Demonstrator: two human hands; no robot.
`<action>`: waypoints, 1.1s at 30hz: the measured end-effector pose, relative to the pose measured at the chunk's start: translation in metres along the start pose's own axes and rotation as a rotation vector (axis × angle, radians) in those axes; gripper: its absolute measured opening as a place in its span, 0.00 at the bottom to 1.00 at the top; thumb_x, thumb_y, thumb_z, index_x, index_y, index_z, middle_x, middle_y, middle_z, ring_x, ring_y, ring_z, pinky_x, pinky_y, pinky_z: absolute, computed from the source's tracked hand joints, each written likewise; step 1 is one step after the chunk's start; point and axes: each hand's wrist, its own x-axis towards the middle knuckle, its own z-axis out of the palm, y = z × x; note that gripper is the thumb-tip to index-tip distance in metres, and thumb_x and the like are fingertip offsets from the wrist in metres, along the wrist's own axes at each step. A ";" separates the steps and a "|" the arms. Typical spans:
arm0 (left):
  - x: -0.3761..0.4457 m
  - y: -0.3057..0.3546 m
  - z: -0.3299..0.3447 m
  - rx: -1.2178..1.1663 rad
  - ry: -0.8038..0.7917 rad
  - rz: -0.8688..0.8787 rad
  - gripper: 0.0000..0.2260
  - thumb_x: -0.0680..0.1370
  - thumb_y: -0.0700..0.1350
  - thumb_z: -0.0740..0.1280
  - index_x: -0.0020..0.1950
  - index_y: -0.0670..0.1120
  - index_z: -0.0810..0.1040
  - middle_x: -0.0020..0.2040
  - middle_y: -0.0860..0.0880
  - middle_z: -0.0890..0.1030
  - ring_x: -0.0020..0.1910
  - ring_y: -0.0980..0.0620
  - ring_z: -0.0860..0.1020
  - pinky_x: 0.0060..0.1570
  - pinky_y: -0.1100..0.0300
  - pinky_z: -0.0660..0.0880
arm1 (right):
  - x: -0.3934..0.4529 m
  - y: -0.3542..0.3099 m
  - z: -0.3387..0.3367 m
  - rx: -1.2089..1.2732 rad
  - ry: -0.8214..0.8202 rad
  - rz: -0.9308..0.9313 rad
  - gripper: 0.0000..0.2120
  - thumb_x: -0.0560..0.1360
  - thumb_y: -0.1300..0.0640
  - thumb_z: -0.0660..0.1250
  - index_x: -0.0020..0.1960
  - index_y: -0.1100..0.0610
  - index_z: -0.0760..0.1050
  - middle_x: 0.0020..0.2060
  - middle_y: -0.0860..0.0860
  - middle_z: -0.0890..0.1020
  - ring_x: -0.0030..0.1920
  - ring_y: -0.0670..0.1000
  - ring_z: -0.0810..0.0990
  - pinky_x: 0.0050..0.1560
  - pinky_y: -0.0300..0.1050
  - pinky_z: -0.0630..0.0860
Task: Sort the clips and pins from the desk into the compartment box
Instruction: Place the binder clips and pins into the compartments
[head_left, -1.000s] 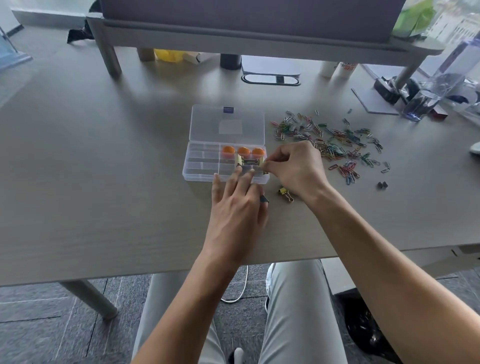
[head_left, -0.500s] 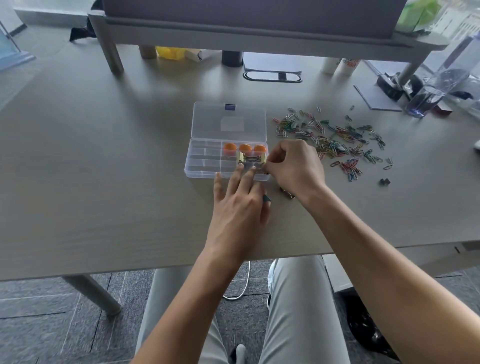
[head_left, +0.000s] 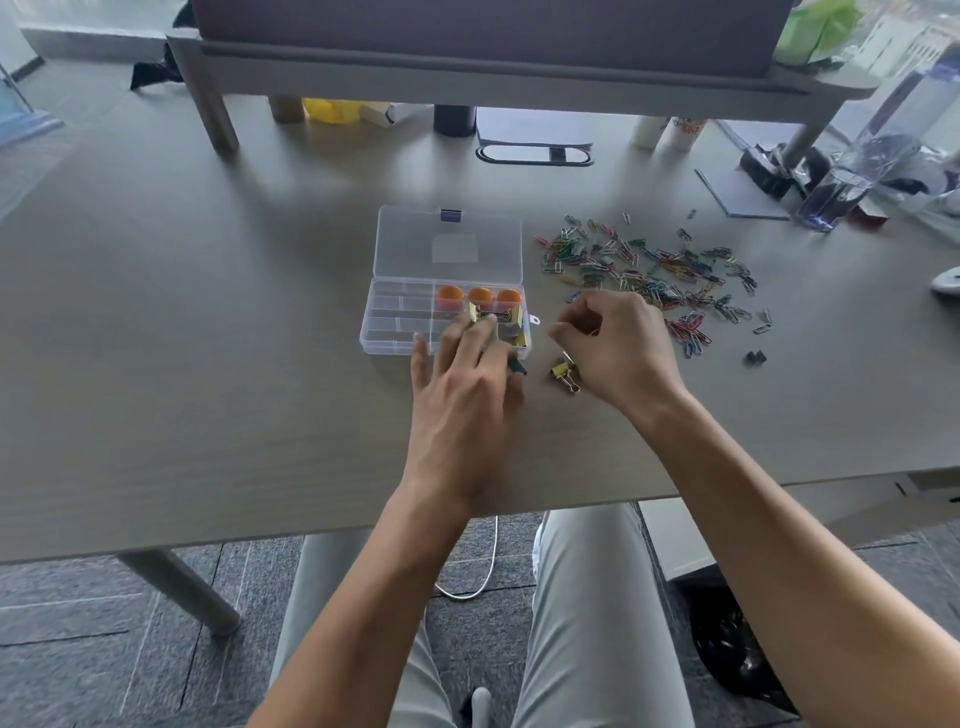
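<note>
The clear compartment box (head_left: 395, 332) lies open on the desk, its lid (head_left: 449, 244) folded back. Three orange pins (head_left: 480, 297) fill its back right cells, and gold binder clips (head_left: 511, 338) lie in the cells in front of them. My left hand (head_left: 467, 395) rests its straight fingers on the box's front right part. My right hand (head_left: 618, 348) hovers just right of the box with curled fingers; I see nothing in them. Below it, a gold binder clip (head_left: 565, 371) lies on the desk. A dark clip (head_left: 518, 368) peeks out beside my left thumb.
A spread of coloured paper clips (head_left: 649, 275) covers the desk right of the box, with small black clips (head_left: 754, 357) at its near right. A monitor stand (head_left: 519, 78) spans the back, with a water bottle (head_left: 852, 176) and clutter at the far right.
My right hand has drawn back from the box's right cells to the right and now hangs over the gold clip on the desk. My left hand stays on the box.
</note>
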 end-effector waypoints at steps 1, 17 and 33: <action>0.004 0.001 -0.001 0.002 0.033 -0.006 0.09 0.80 0.45 0.64 0.58 0.45 0.80 0.71 0.47 0.74 0.76 0.46 0.63 0.75 0.37 0.54 | -0.006 0.005 -0.002 -0.011 -0.007 -0.007 0.03 0.74 0.51 0.75 0.45 0.50 0.84 0.38 0.44 0.84 0.42 0.49 0.82 0.46 0.49 0.81; 0.048 0.000 0.013 0.109 -0.084 -0.014 0.11 0.80 0.46 0.65 0.61 0.52 0.80 0.65 0.49 0.74 0.72 0.46 0.63 0.74 0.36 0.54 | -0.034 0.022 -0.010 -0.119 -0.138 -0.235 0.10 0.74 0.53 0.70 0.53 0.45 0.85 0.46 0.46 0.81 0.47 0.55 0.81 0.49 0.52 0.78; 0.016 0.001 0.009 0.120 -0.027 -0.023 0.11 0.80 0.46 0.65 0.62 0.50 0.79 0.71 0.47 0.72 0.76 0.45 0.62 0.75 0.37 0.53 | -0.036 0.025 -0.008 -0.096 -0.098 -0.270 0.06 0.75 0.55 0.72 0.51 0.48 0.83 0.47 0.45 0.77 0.41 0.50 0.78 0.44 0.49 0.77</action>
